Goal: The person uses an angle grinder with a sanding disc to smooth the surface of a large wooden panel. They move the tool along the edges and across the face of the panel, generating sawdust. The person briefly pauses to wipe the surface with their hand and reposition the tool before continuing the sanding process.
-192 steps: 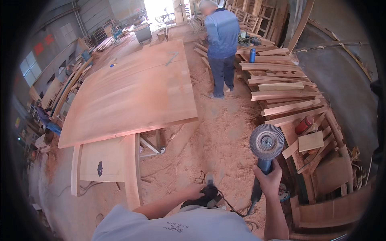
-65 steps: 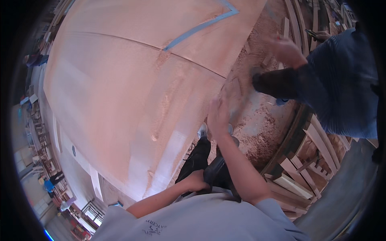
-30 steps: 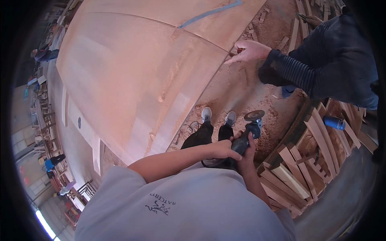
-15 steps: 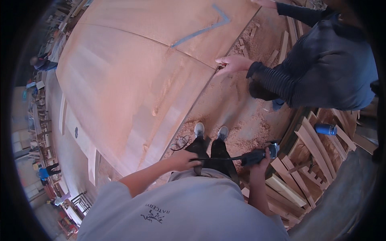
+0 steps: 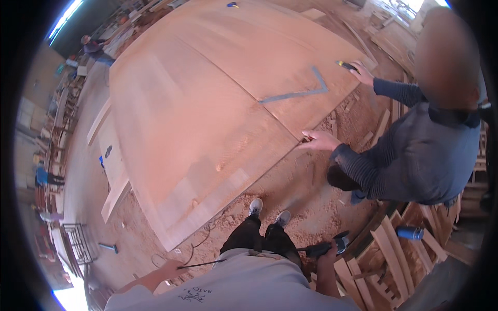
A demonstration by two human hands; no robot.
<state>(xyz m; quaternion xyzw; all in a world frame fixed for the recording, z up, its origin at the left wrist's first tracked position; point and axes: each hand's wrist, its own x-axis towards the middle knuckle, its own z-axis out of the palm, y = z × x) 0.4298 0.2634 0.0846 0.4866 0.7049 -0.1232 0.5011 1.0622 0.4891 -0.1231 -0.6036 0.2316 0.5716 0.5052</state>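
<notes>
Head view, watched from afar: I see the left hand point(image 5: 170, 269) with its fingers closed on a black cord point(image 5: 205, 264), which stretches from them toward the waist. The right hand's point(image 5: 327, 256) fingers wrap around a dark angle grinder point(image 5: 315, 250), its metal head jutting out to their right. Ahead of both sets of fingers lies a broad wooden panel point(image 5: 218, 114), a co-worker's hand point(image 5: 322, 140) at its edge. Wooden strips point(image 5: 386, 257) and a blue bottle point(image 5: 410, 233) lie right of the grinder-holding fingers.
</notes>
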